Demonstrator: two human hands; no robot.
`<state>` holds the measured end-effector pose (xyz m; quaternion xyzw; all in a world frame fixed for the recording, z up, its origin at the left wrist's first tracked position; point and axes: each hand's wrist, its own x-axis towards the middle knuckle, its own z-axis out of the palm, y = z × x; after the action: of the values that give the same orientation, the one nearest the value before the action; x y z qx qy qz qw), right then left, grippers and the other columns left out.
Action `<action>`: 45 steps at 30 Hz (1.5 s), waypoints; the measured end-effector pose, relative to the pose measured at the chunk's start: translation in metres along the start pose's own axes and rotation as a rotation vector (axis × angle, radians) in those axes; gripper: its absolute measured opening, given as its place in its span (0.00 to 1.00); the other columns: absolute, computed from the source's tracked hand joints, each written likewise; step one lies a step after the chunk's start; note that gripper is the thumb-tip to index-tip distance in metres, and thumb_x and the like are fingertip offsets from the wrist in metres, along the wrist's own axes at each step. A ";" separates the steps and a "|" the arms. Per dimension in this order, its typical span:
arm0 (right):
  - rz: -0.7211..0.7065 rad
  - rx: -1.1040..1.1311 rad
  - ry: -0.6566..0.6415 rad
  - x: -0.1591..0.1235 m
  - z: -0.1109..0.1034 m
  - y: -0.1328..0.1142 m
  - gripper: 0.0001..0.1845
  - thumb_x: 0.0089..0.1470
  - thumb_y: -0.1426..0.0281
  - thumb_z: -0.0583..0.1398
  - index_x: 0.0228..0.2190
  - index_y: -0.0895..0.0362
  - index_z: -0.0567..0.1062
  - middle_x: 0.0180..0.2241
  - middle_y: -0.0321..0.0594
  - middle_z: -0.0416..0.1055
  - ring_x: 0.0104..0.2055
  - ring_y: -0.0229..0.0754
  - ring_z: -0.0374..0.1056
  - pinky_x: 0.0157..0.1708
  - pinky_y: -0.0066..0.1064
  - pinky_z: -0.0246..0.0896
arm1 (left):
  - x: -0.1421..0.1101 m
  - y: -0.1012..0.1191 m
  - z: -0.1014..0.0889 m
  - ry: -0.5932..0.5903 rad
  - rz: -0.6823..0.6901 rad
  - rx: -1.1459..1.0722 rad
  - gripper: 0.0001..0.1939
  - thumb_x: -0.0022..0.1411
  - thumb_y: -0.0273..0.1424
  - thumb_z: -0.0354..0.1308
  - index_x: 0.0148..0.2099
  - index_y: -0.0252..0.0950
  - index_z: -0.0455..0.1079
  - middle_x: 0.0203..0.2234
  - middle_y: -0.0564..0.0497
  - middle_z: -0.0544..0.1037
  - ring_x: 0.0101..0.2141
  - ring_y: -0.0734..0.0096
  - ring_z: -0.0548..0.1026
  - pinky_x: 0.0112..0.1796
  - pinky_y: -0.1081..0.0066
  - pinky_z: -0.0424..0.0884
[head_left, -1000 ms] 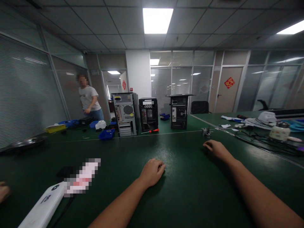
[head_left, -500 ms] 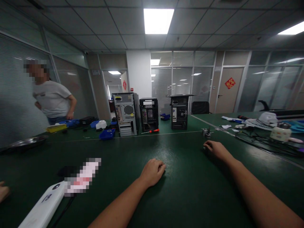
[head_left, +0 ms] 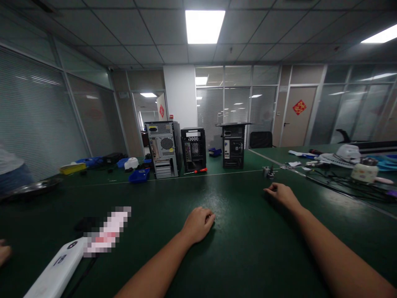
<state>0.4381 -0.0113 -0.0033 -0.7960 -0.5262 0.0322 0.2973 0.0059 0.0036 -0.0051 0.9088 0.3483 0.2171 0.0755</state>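
Note:
My left hand rests on the green table near its middle, fingers curled under into a loose fist with nothing visible in it. My right hand lies further right and further out, fingers curled, with nothing visible in them. A small metal part stands just beyond the right hand, apart from it. Three computer tower cases stand in a row at the far side of the table, a red-handled screwdriver lying in front of the middle one.
A white device lies at the near left, partly blurred out. Blue trays, a yellow tray and a metal dish sit far left. Cables and white gear crowd the right. Another person's clothing shows at the left edge, a hand at lower left.
The other person has walked left and is almost out of view. My right hand shifted very slightly. My left hand stayed put.

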 end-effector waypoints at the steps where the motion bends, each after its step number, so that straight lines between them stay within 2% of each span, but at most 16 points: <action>1: 0.023 0.019 0.007 0.000 0.001 0.000 0.19 0.53 0.53 0.61 0.32 0.55 0.79 0.33 0.45 0.79 0.34 0.46 0.74 0.31 0.32 0.62 | 0.000 0.001 -0.001 -0.004 -0.006 0.004 0.18 0.71 0.37 0.45 0.33 0.38 0.70 0.28 0.50 0.75 0.35 0.66 0.71 0.36 0.70 0.60; 5: 0.049 0.104 0.018 -0.002 0.002 0.004 0.22 0.54 0.51 0.59 0.36 0.56 0.80 0.35 0.46 0.80 0.35 0.47 0.75 0.33 0.33 0.65 | 0.000 0.003 -0.002 -0.008 -0.021 0.009 0.17 0.71 0.37 0.46 0.33 0.38 0.71 0.29 0.49 0.75 0.35 0.65 0.71 0.36 0.69 0.60; 11: -0.072 0.061 0.009 -0.005 -0.003 0.012 0.25 0.59 0.55 0.53 0.48 0.55 0.78 0.49 0.48 0.77 0.49 0.53 0.73 0.46 0.39 0.66 | 0.000 0.001 0.000 -0.005 -0.032 -0.002 0.16 0.71 0.37 0.47 0.35 0.38 0.72 0.29 0.49 0.75 0.36 0.65 0.71 0.37 0.69 0.61; 14: -0.078 0.029 -0.024 -0.006 -0.004 0.010 0.26 0.61 0.56 0.51 0.52 0.56 0.76 0.51 0.49 0.76 0.51 0.53 0.72 0.48 0.40 0.65 | -0.001 0.001 -0.001 0.000 -0.038 0.003 0.16 0.70 0.37 0.47 0.35 0.38 0.72 0.30 0.49 0.75 0.36 0.64 0.71 0.37 0.69 0.61; 19: -0.112 -0.001 -0.111 -0.007 0.001 0.011 0.31 0.57 0.53 0.58 0.56 0.56 0.72 0.50 0.49 0.76 0.51 0.51 0.72 0.49 0.38 0.66 | -0.002 0.002 -0.002 0.016 -0.054 0.008 0.15 0.70 0.37 0.48 0.35 0.38 0.72 0.31 0.48 0.75 0.37 0.64 0.72 0.38 0.69 0.61; 23: -0.212 -0.019 -0.125 -0.009 0.006 0.004 0.30 0.58 0.61 0.57 0.60 0.56 0.67 0.53 0.49 0.73 0.53 0.49 0.70 0.53 0.38 0.63 | -0.002 0.002 -0.003 0.033 -0.062 -0.013 0.14 0.69 0.36 0.49 0.36 0.38 0.73 0.30 0.48 0.75 0.37 0.64 0.72 0.38 0.69 0.62; 26: -0.368 -0.015 -0.165 -0.016 0.010 -0.022 0.29 0.61 0.65 0.53 0.62 0.56 0.64 0.54 0.50 0.70 0.53 0.48 0.69 0.55 0.39 0.62 | -0.002 0.002 -0.005 0.038 -0.067 -0.035 0.12 0.68 0.35 0.50 0.38 0.39 0.73 0.30 0.49 0.76 0.38 0.63 0.72 0.39 0.69 0.62; 29: -0.516 0.001 -0.235 -0.032 0.017 -0.064 0.30 0.62 0.67 0.52 0.65 0.55 0.61 0.54 0.49 0.68 0.51 0.47 0.69 0.53 0.39 0.63 | -0.002 0.003 -0.006 0.037 -0.078 -0.051 0.09 0.67 0.33 0.51 0.40 0.39 0.73 0.31 0.49 0.76 0.38 0.64 0.72 0.40 0.69 0.63; 33: -0.748 0.037 -0.348 -0.065 0.027 -0.129 0.28 0.60 0.64 0.57 0.61 0.51 0.67 0.54 0.47 0.68 0.53 0.49 0.68 0.55 0.40 0.61 | -0.002 0.004 -0.007 0.064 -0.090 -0.077 0.08 0.67 0.33 0.52 0.42 0.40 0.73 0.31 0.50 0.75 0.38 0.64 0.72 0.40 0.69 0.63; 36: -0.866 0.045 -0.410 -0.093 0.031 -0.166 0.23 0.60 0.63 0.59 0.57 0.50 0.73 0.51 0.45 0.72 0.52 0.48 0.69 0.53 0.39 0.63 | -0.001 0.004 -0.007 0.067 -0.096 -0.110 0.09 0.68 0.35 0.53 0.44 0.40 0.72 0.32 0.51 0.76 0.38 0.64 0.72 0.41 0.69 0.63; 40: -0.966 0.042 -0.406 -0.115 0.039 -0.189 0.23 0.60 0.66 0.59 0.57 0.49 0.72 0.50 0.43 0.74 0.51 0.47 0.70 0.52 0.37 0.63 | -0.001 0.002 -0.005 0.063 -0.091 -0.112 0.08 0.68 0.36 0.52 0.41 0.39 0.71 0.33 0.50 0.75 0.39 0.64 0.72 0.39 0.70 0.63; 45: -0.968 0.033 -0.338 -0.118 0.047 -0.190 0.33 0.57 0.70 0.61 0.62 0.50 0.63 0.54 0.44 0.72 0.54 0.49 0.69 0.54 0.39 0.62 | 0.000 0.000 -0.003 0.060 -0.057 -0.098 0.06 0.67 0.33 0.52 0.40 0.39 0.69 0.34 0.50 0.75 0.38 0.65 0.72 0.39 0.70 0.64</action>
<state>0.2131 -0.0404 0.0236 -0.4402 -0.8746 0.0274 0.2012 0.0049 0.0035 -0.0027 0.8868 0.3650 0.2590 0.1154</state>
